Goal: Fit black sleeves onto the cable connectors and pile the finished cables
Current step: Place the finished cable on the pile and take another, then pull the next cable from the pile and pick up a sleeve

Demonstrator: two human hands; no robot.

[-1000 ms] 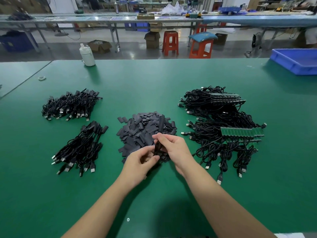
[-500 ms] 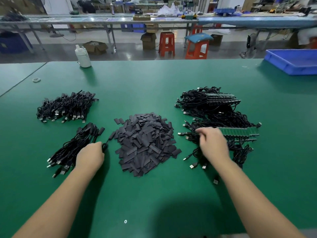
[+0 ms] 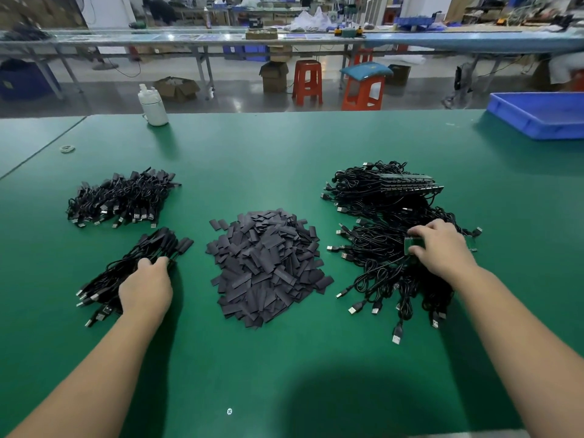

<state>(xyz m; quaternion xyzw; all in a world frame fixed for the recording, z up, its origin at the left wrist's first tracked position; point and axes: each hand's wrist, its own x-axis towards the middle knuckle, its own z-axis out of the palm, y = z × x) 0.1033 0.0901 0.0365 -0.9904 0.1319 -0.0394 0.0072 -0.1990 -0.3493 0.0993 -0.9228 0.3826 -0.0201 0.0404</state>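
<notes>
While left hand (image 3: pixel 146 289) rests on the near pile of sleeved black cables (image 3: pixel 132 273), fingers curled over them, right hand (image 3: pixel 442 248) pinches a small green circuit board (image 3: pixel 412 245) in the unsleeved black cable heap (image 3: pixel 385 248).

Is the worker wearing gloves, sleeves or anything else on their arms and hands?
No. Both the left hand and the right hand are bare, with no gloves, and no rings show. Both forearms are uncovered as far as the picture's lower edge: no sleeve, watch, wrist strap or bracelet is visible. Whatever is worn higher up lies out of view.
</notes>
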